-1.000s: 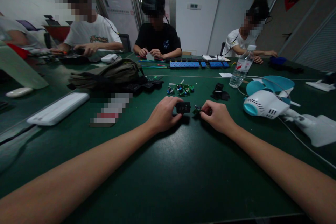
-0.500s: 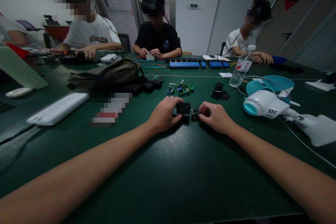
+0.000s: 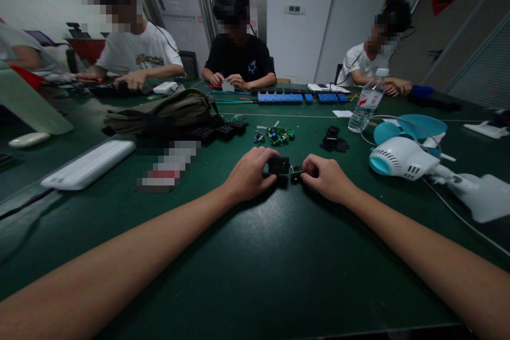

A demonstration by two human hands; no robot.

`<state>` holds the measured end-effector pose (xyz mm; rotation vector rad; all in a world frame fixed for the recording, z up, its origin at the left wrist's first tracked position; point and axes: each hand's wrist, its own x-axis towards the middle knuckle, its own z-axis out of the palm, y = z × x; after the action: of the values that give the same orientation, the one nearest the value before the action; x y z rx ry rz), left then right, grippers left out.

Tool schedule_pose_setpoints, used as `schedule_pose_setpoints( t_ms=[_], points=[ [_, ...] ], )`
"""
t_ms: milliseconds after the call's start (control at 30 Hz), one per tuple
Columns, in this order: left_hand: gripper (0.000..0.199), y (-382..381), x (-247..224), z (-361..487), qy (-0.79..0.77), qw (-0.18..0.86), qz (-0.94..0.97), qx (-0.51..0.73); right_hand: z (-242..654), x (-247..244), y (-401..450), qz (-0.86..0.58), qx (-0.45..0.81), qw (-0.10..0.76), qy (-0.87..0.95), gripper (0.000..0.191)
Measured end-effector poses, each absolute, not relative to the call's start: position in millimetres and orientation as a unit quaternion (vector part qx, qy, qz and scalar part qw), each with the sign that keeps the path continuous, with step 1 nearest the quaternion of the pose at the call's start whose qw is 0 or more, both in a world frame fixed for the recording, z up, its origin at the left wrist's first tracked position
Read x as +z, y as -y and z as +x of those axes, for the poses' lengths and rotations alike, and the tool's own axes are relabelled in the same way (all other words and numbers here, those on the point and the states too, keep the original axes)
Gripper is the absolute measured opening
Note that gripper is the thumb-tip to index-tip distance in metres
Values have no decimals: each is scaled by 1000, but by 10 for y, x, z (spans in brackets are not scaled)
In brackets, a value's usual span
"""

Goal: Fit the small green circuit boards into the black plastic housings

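Between thumb and fingers, my left hand (image 3: 252,172) grips a small black plastic housing (image 3: 279,165) just above the table. My right hand (image 3: 327,176) is closed on the edge of a small circuit board (image 3: 295,173), whose metal prongs point toward the housing. Housing and board are very close together; whether they touch I cannot tell. Beyond my hands lies a pile of green circuit boards (image 3: 280,135) with blue parts. Several black plastic pieces (image 3: 333,139) sit in a heap farther right.
A white and teal fan (image 3: 404,158) lies at the right, beside a water bottle (image 3: 365,102). A dark bag (image 3: 161,112) and a white power bank-like block (image 3: 90,164) are on the left. Blue blocks (image 3: 280,98) line the far side, where other people (image 3: 239,58) sit working.
Almost nothing differs. The black housing in my left hand has shifted very slightly; my right hand holds the board in the same place.
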<state>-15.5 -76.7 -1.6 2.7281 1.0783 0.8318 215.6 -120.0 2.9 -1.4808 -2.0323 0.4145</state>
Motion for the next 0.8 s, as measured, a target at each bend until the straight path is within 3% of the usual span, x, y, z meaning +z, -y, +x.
schedule_pose_setpoints(
  t_ms=[800],
  points=[
    [37,755,-27,-160,-353,53,893,275,2139,62,1216,-554,179,294,758,7]
  ],
)
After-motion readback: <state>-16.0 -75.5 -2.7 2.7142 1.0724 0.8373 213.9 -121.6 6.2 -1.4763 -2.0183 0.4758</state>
